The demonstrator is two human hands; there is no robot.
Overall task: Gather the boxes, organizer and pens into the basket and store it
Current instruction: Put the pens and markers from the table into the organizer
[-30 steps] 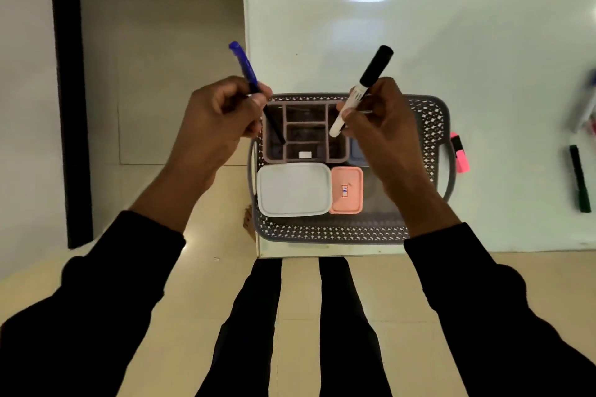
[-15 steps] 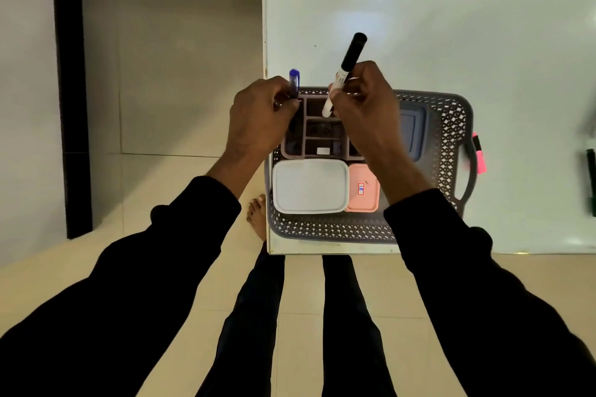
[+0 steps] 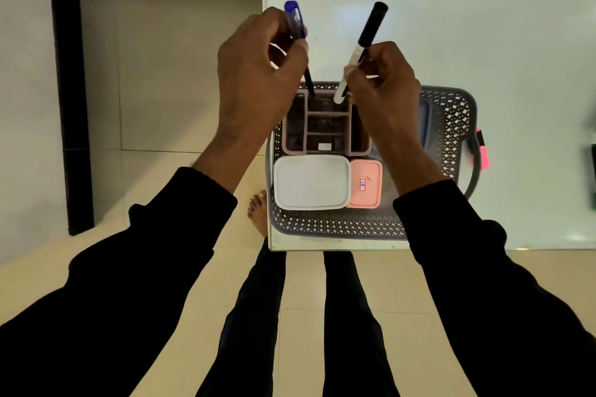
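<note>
Grey perforated basket (image 3: 451,113) at centre frame, on white table (image 3: 483,42) flush with its near-left corner edges, already holding organizer (image 3: 325,129), white box (image 3: 311,185), pink box (image 3: 364,184); blue pen (image 3: 295,19) pinched in left hand (image 3: 254,80), black marker (image 3: 367,35) in right hand (image 3: 383,87), tips entering organizer; pink highlighter (image 3: 482,151) outstanding at right; storing pending; open tabletop beyond.
</note>
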